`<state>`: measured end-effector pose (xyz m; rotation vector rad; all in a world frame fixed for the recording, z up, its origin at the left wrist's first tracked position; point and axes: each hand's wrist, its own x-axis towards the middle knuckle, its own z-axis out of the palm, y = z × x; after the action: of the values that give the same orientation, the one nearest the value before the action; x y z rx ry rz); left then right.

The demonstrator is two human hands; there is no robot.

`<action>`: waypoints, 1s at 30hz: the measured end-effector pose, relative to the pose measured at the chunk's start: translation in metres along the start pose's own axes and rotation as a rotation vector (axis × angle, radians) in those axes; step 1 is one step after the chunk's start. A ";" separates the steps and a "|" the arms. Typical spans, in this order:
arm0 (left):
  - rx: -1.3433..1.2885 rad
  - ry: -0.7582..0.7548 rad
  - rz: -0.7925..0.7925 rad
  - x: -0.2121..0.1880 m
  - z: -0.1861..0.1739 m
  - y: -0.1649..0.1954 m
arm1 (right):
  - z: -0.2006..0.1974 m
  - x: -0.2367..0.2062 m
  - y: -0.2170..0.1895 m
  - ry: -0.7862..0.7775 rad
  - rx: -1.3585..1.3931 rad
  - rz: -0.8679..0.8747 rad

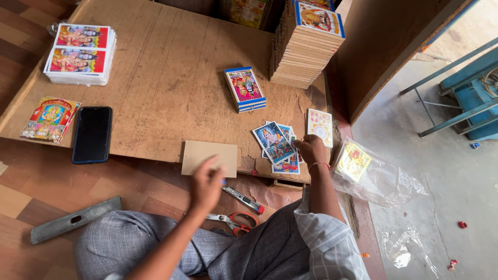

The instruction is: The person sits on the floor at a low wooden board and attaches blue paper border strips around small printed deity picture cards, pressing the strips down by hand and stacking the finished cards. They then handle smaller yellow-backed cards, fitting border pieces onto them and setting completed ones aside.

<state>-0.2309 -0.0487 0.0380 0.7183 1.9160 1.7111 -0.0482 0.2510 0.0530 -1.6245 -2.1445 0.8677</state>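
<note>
I sit on the floor at a low brown board (pixel 155 78). My left hand (pixel 206 184) hovers, blurred, over the near edge of a plain cardboard rectangle (pixel 205 154); a bit of blue shows at its fingers. My right hand (pixel 311 149) rests on a small spread of colourful picture cards (pixel 275 142) at the board's near right edge. A white card with a round design (pixel 320 126) lies just beyond that hand. A utility knife (pixel 243 199) and red-handled scissors (pixel 236 222) lie on the floor by my knee.
A tall stack of framed pictures (pixel 306 46) and a short blue-edged stack (pixel 245 89) stand on the board. Printed sheets (pixel 80 54), a loose print (pixel 50 119) and a black phone (pixel 92 134) lie at left. A metal bar (pixel 72 220) and plastic bags (pixel 373 173) are on the floor.
</note>
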 end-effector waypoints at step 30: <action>-0.528 -0.255 -0.664 0.037 0.145 0.027 | 0.021 -0.044 -0.008 -0.065 -0.076 -0.194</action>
<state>-0.1622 0.0861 0.0484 0.0684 1.2388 1.4908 -0.0535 0.2024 0.0467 -1.4096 -2.3596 0.7977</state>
